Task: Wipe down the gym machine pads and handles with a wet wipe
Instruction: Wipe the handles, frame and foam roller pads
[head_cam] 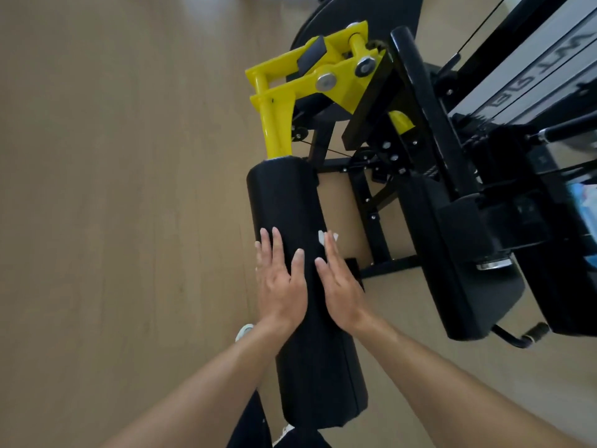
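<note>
- Roller pad: black cylinder on the yellow arm; landmark for all entries.
- Left hand: flat on the pad's left flank, fingers straight, grasping nothing.
- Right hand: pressed flat on the pad's right flank, fingers straight.
- Wet wipe: white scrap showing at the right fingertips, pinned against the pad; mostly hidden.
- Seat pad: black, right of the roller, apart from it.
- Risk: the pad may spin under pressure, letting the unpinched wipe slip out and drop to the floor.
</note>
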Action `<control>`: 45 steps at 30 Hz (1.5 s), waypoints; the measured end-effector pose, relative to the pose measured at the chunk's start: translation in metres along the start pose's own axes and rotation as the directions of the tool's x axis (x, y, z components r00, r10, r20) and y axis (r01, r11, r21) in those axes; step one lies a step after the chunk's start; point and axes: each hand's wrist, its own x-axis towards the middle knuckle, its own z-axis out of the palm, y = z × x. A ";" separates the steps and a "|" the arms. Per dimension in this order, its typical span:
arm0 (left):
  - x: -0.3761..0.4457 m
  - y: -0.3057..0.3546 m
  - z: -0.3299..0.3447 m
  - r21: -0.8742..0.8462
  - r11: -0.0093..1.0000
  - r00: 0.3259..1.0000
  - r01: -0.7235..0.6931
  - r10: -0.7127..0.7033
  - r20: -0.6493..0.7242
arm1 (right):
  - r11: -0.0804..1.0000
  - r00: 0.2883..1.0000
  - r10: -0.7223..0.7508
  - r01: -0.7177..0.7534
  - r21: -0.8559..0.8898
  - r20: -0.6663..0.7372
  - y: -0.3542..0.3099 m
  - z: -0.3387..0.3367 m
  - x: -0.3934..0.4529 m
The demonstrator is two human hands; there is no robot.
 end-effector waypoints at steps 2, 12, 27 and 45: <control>0.004 -0.002 0.007 0.056 0.998 0.999 0.014 -0.012 -0.043 | 1.000 1.000 -0.024 0.024 -0.010 0.006 0.004 0.000 0.000; 0.010 -0.013 0.001 0.052 0.998 1.000 0.016 -0.015 -0.020 | 0.995 0.997 -0.071 0.070 -0.072 -0.008 -0.056 -0.023 0.163; -0.108 -0.037 -0.003 -0.093 0.955 0.959 0.281 -0.283 -0.007 | 0.764 0.884 -0.387 0.467 -0.445 0.264 0.070 0.013 -0.136; -0.092 -0.028 0.002 -0.029 0.982 0.980 0.189 -0.186 0.076 | 0.990 0.997 -0.079 0.081 -0.116 0.022 0.008 0.008 0.009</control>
